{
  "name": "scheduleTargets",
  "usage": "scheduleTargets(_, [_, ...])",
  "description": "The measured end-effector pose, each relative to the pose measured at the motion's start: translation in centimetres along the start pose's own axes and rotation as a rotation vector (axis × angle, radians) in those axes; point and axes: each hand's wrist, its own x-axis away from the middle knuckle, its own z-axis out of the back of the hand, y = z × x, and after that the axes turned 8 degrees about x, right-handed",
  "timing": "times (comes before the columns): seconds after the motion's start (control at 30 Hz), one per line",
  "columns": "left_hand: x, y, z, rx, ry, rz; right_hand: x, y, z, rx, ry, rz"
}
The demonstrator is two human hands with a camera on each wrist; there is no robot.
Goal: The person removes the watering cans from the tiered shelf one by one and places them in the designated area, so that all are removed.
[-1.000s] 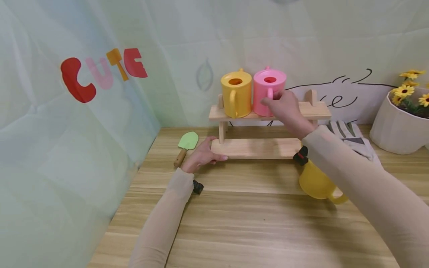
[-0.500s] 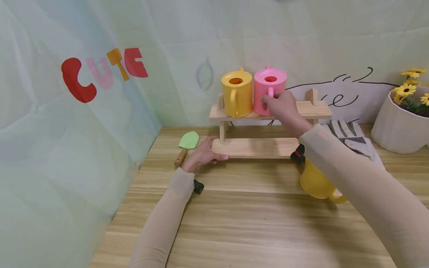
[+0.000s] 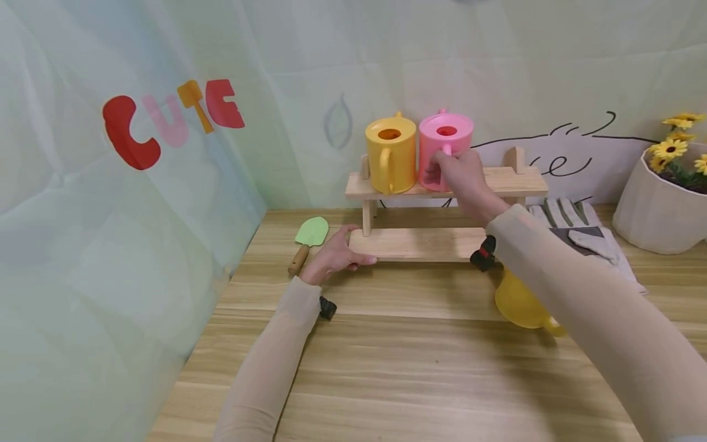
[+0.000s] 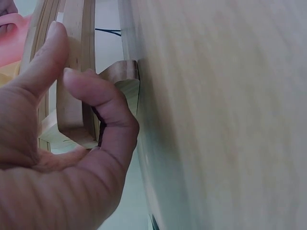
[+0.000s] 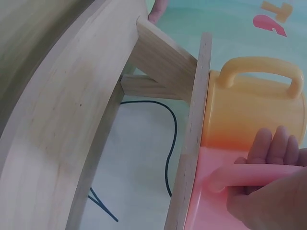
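Pink watering can (image 3: 430,144), one, upright; upper centre of the head view, on the upper tier of a wooden shelf (image 3: 422,245); its handle held by the right hand (image 3: 465,175), fingers passed behind the handle in the lower right of the right wrist view. Yellow watering can (image 3: 401,161), one, upright; just left of the pink one, on the same tier, handle toward the camera. Left hand (image 3: 336,252), left of centre; grasping the left end of the lower board, thumb and fingers on either side of it. Trowel (image 3: 312,232), green blade, wooden handle; lying left of the shelf. Yellow vessel (image 3: 519,302), with handle; right of centre, partly hidden by the right sleeve (image 3: 585,301). Gloves (image 3: 599,245), grey and white; right of the shelf. White pot (image 3: 649,212), holding yellow flowers (image 3: 670,149); far right. Wood-grain table (image 3: 386,374), beneath all; coloured letters (image 3: 130,135) reading "CUTE", upper left.
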Motion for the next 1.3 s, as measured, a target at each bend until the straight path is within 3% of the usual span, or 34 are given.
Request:
scheduleTargets(0.2, [-0.16, -0.12, 0.02, 0.002, 0.001, -0.001, -0.09, 0.14, -0.3, -0.064, 0.006, 0.004])
scheduleTargets(0.47, [-0.12, -0.05, -0.05, 0.006, -0.002, -0.006, -0.49, 0.32, -0.66, -0.113, 0.075, 0.018])
scheduleTargets(0.87, [-0.11, -0.05, -0.08, -0.011, 0.0, -0.004, -0.18, 0.3, -0.92, -0.021, 0.16, -0.011])
scheduleTargets(1.3, [-0.02, -0.08, 0.0, -0.017, 0.002, 0.002, -0.13, 0.88, -0.6, 0.042, 0.203, 0.013])
